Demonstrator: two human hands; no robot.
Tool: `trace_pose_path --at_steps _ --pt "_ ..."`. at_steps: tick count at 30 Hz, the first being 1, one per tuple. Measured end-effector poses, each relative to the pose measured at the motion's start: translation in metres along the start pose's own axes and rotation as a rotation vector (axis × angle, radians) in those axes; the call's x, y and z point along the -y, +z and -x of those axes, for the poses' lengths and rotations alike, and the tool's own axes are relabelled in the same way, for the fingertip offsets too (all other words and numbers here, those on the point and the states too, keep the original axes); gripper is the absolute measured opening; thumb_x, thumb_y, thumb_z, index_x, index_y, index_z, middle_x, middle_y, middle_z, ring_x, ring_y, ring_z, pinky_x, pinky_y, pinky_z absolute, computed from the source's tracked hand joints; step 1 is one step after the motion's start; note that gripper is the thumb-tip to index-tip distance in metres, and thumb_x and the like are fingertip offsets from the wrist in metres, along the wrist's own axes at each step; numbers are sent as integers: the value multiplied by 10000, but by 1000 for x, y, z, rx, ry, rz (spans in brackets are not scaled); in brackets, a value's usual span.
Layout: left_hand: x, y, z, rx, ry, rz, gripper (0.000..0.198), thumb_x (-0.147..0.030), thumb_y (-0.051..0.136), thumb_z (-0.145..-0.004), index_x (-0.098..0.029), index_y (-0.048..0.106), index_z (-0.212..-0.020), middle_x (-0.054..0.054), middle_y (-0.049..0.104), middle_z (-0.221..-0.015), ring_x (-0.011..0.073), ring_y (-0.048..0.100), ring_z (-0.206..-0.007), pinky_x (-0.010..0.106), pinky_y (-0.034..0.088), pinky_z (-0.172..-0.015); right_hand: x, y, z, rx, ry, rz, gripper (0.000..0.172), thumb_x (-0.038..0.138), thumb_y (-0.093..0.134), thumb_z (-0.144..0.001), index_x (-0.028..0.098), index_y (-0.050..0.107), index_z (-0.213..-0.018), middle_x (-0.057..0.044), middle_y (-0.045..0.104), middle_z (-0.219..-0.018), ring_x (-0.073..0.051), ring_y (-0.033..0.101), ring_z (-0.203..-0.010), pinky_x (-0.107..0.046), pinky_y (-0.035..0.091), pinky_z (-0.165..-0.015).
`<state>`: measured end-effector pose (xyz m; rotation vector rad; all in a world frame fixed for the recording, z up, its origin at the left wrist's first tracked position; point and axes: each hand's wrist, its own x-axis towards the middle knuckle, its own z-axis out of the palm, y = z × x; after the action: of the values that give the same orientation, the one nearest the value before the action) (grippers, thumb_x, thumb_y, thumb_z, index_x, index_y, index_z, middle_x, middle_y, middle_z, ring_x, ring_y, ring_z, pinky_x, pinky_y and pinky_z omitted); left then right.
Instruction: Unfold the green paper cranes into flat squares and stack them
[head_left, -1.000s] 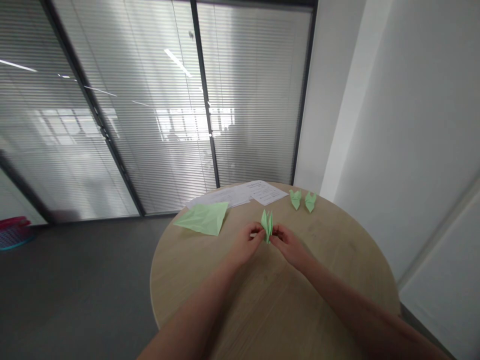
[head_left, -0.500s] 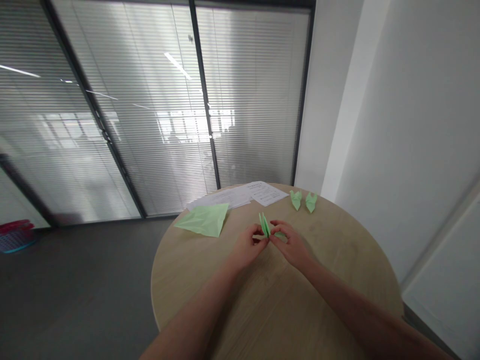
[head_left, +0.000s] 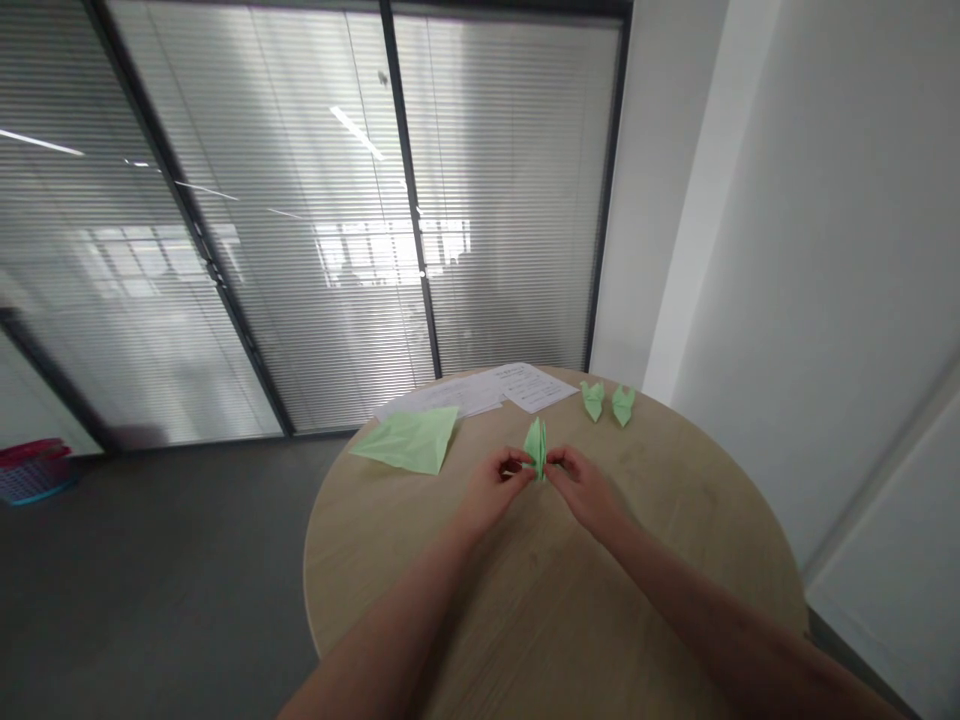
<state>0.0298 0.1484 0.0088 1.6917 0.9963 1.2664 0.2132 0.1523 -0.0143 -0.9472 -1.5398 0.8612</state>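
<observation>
A small folded green paper piece (head_left: 535,443) stands upright between my two hands above the round wooden table (head_left: 675,520). My left hand (head_left: 496,486) pinches its lower left side with thumb and fingers closed. My right hand (head_left: 581,484) pinches the lower right side the same way. The paper's pointed tips stick up above my fingertips.
A larger flat green folded sheet (head_left: 409,438) lies at the table's far left. White printed papers (head_left: 480,389) lie at the far edge. Two small finished green paper figures (head_left: 606,401) stand at the far right. A grey floor, glass partition with blinds and a red-blue basket (head_left: 30,468) lie beyond.
The folded piece, tilted and partly spread half a second ago, is now upright and pressed together between both hands. My hands stayed in nearly the same place.
</observation>
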Motion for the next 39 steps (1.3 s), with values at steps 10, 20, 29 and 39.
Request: trace_pose_path --at_steps 10,20,29,39 --pt "3 1 -4 -55 -123 239 386 -313 832 -638 -195 493 -780 -58 574 -674 103 566 -606 241 468 -600 -6 2 0 -3 165 -167 155 385 624 -819 233 645 -843 -21 699 -855 -202 646 -830 -324 523 -790" --pt "-3 2 -3 -64 -67 243 358 -307 802 -661 -198 514 -845 -42 599 -714 116 591 -651 248 484 -632 -9 4 -2 -69 265 -228 501 491 738 -768 234 498 -1124 -85 658 -1066 -206 701 -790 -352 597 -675" --pt "-2 6 4 8 24 94 234 -385 698 -844 -175 622 -912 22 671 -829 161 653 -774 287 528 -716 -4 16 5 -26 113 -202 438 485 730 -788 243 480 -1055 -11 665 -887 -192 690 -778 -340 575 -713" --pt "-2 5 0 -69 -13 150 322 -320 771 -762 -194 566 -977 -12 665 -773 136 634 -680 267 535 -643 -4 12 5 -47 -14 -126 494 411 663 -857 283 484 -1300 -59 721 -1068 -223 716 -936 -398 575 -852"
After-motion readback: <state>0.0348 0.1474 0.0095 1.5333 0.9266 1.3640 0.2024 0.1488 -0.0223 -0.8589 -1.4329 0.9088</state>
